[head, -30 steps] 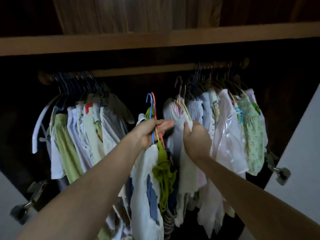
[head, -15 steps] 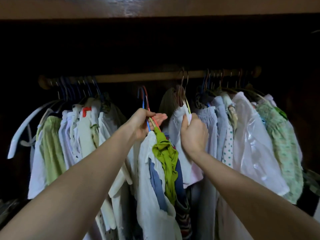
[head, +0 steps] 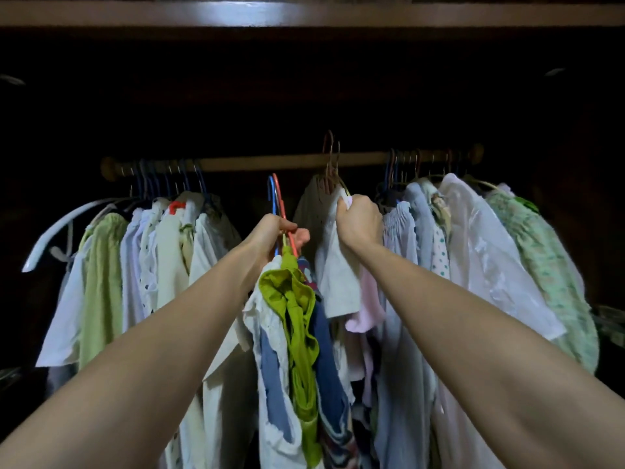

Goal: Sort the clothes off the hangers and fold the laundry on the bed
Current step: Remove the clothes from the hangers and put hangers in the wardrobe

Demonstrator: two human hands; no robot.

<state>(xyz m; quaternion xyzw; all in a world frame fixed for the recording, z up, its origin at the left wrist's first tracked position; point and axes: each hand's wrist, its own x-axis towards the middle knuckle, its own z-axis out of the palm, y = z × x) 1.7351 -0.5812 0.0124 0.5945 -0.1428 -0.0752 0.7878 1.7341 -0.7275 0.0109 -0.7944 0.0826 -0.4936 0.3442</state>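
My left hand point(head: 275, 236) grips a bunch of hangers, blue and red point(head: 276, 201), lifted off the rod. From them hang a green garment point(head: 297, 319), a white one and a blue one. My right hand point(head: 360, 220) grips the shoulder of a white garment point(head: 333, 265) on wire hangers point(head: 331, 154) still hooked over the wooden rod point(head: 270, 163). A pale pink piece hangs just under that garment.
More clothes hang in a group at the left point(head: 142, 262) and another at the right point(head: 490, 258) of the rod. A white empty hanger point(head: 64, 228) sticks out far left. A wooden shelf point(head: 304, 13) runs overhead; the wardrobe interior is dark.
The view has closed in on the wardrobe. My left hand's bunch of hangers stays free of the rod. My right hand has risen to the white garment's shoulder near its hanger.
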